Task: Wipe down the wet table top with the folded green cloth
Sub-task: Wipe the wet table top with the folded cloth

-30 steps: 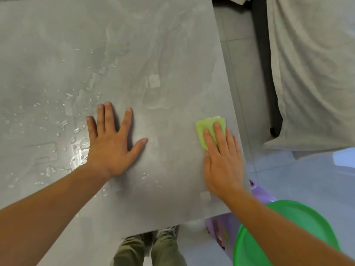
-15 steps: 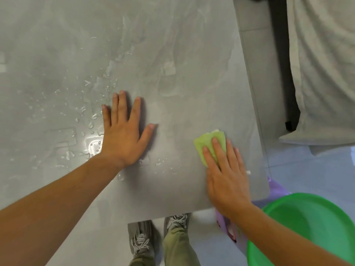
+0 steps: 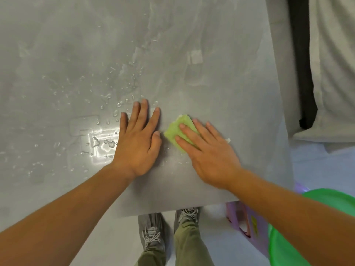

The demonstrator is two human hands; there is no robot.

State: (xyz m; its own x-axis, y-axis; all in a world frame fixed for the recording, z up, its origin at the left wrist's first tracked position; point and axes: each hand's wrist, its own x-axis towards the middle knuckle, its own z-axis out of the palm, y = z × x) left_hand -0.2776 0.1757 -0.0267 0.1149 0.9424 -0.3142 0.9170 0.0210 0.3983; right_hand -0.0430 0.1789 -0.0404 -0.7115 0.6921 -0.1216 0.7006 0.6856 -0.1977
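The grey stone-look table top (image 3: 221, 77) fills most of the view. Water drops and a shiny puddle (image 3: 99, 143) lie on its left part. My right hand (image 3: 209, 152) presses flat on the folded green cloth (image 3: 175, 130), whose left half shows beyond my fingers. My left hand (image 3: 137, 143) rests palm down on the table, fingers spread, holding nothing, its thumb almost touching the cloth. The puddle lies just left of my left hand.
The table's near edge (image 3: 182, 208) runs above my shoes (image 3: 153, 233). A green basin (image 3: 284, 244) and a purple container (image 3: 242, 217) stand on the floor at lower right. A grey fabric-covered piece of furniture (image 3: 334, 73) stands beyond the table's right edge.
My right hand has slid the green cloth leftward across the table, from near the right edge to beside my left thumb. My left hand stays planted.
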